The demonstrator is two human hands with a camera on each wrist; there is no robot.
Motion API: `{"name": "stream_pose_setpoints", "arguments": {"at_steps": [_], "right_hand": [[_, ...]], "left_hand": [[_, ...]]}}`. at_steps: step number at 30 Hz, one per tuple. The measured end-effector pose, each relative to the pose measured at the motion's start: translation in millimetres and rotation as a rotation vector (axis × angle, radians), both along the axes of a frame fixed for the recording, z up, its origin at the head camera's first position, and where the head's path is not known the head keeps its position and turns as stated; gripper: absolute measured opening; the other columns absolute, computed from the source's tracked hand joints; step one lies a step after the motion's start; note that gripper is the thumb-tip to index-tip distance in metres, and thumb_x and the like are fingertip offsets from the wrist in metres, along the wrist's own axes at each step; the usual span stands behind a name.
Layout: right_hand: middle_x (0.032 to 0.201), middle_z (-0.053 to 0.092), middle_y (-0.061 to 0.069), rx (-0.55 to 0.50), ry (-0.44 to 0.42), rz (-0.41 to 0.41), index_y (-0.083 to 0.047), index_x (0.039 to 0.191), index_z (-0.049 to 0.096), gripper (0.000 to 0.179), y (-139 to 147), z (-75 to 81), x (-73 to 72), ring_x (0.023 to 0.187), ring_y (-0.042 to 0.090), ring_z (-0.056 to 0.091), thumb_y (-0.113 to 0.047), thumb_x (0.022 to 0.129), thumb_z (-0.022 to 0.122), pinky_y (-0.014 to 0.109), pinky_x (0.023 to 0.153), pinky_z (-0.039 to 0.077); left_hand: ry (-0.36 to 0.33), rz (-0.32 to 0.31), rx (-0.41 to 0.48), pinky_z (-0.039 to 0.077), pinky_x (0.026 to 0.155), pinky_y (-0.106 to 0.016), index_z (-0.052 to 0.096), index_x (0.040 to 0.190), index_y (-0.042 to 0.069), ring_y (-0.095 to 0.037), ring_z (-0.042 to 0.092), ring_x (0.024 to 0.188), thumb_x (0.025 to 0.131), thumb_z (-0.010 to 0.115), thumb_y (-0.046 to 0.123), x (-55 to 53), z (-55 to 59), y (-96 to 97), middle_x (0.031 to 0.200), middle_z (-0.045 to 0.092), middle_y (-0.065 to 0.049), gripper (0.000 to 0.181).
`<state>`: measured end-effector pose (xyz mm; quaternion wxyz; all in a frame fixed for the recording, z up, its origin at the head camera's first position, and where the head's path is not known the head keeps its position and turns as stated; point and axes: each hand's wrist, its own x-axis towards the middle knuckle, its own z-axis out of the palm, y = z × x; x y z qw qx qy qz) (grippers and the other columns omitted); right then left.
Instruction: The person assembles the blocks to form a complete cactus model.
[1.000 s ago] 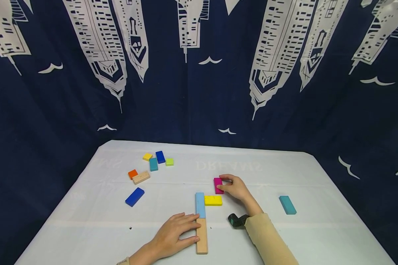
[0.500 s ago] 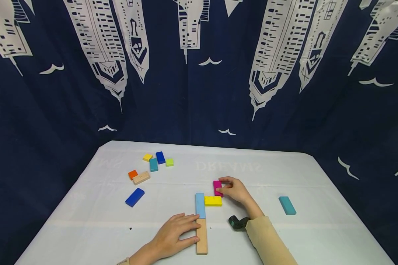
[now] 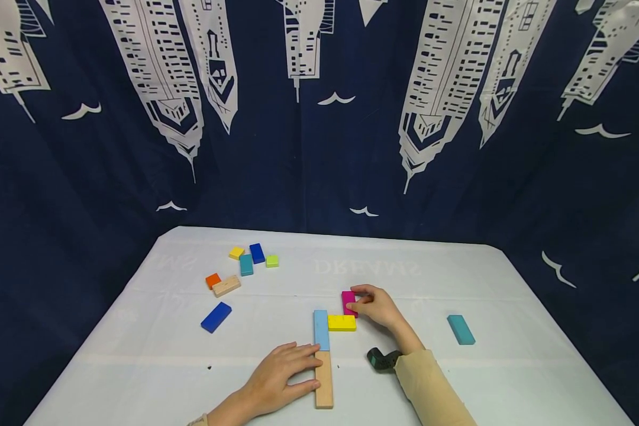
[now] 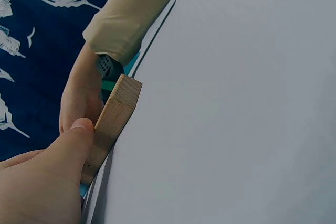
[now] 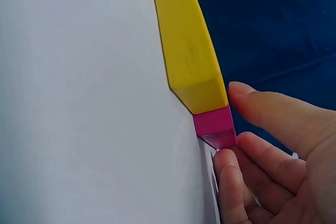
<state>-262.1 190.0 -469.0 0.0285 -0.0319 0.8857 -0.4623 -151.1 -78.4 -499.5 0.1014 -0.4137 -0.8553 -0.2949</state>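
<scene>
My right hand (image 3: 379,305) holds a magenta block (image 3: 347,300) between thumb and fingers. That block's near end meets the far side of a yellow block (image 3: 342,323), at its right part; in the right wrist view the magenta end (image 5: 214,123) shows just past the yellow one. Left of the yellow block, and touching it, lies a light blue block (image 3: 322,331). A long natural-wood block (image 3: 325,391) continues from its near end in a straight line. My left hand (image 3: 283,374) rests with fingers extended against these two, thumb at the wood block's side (image 4: 107,129).
Farther left lie a blue block (image 3: 216,317), a wood block (image 3: 226,286), an orange block (image 3: 212,280) and several small coloured ones near a teal block (image 3: 246,265). Another teal block (image 3: 461,329) lies at right. A black wrist device (image 3: 382,359) sits by the right sleeve.
The right hand has slid the magenta block a little nearer and slightly left, up to the yellow block. In the last half second it barely moves. The left hand has stayed put.
</scene>
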Motion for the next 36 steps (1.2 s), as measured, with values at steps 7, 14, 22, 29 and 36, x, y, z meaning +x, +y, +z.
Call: {"name": "stream_pose_setpoints", "arguments": {"at_steps": [7, 14, 22, 29, 36], "right_hand": [[0.091, 0.066, 0.003, -0.024, 0.002, -0.014, -0.004, 0.118, 0.062, 0.048, 4, 5.7, 5.4, 0.079, 0.017, 0.057, -0.025, 0.078, 0.077, 0.029, 0.071, 0.049], [0.115, 0.063, 0.009, -0.048, 0.037, -0.003, -0.006, 0.122, 0.060, 0.049, 24, 18.7, 16.0, 0.090, 0.020, 0.061, -0.026, 0.080, 0.075, 0.034, 0.078, 0.051], [0.120, 0.061, 0.013, 0.013, 0.101, -0.002, -0.005, 0.123, 0.059, 0.050, 56, 34.6, 31.4, 0.095, 0.024, 0.061, -0.030, 0.082, 0.073, 0.034, 0.079, 0.052], [0.120, 0.061, 0.011, 0.066, 0.171, -0.005, -0.006, 0.124, 0.059, 0.050, 88, 40.8, 52.6, 0.098, 0.025, 0.060, -0.033, 0.084, 0.071, 0.037, 0.080, 0.050], [0.124, 0.058, 0.015, 0.128, 0.157, -0.093, -0.004, 0.127, 0.057, 0.052, 116, 41.0, 69.5, 0.106, 0.032, 0.057, -0.033, 0.085, 0.070, 0.046, 0.089, 0.045]], "left_hand": [[-0.028, 0.001, -0.013, 0.039, 0.100, -0.044, 0.065, 0.118, 0.022, -0.012, 0.051, 0.120, 0.094, 0.053, 0.044, 1.0, 0.9, -0.1, 0.133, 0.054, 0.004, 0.035], [-0.019, 0.004, -0.006, 0.039, 0.101, -0.043, 0.065, 0.117, 0.022, -0.012, 0.051, 0.120, 0.093, 0.054, 0.044, 0.9, 0.8, 0.1, 0.133, 0.054, 0.004, 0.034], [-0.003, -0.002, 0.014, 0.039, 0.100, -0.044, 0.066, 0.116, 0.020, -0.013, 0.052, 0.120, 0.092, 0.057, 0.042, 1.1, 0.0, 0.3, 0.133, 0.055, 0.002, 0.033], [-0.005, 0.007, 0.001, 0.039, 0.101, -0.042, 0.066, 0.117, 0.021, -0.012, 0.051, 0.120, 0.093, 0.055, 0.043, 0.8, -1.4, 0.3, 0.133, 0.055, 0.003, 0.034], [-0.023, 0.002, -0.001, 0.038, 0.101, -0.043, 0.065, 0.118, 0.022, -0.012, 0.050, 0.121, 0.093, 0.054, 0.044, 0.5, -1.2, -0.1, 0.134, 0.054, 0.004, 0.035]]}}
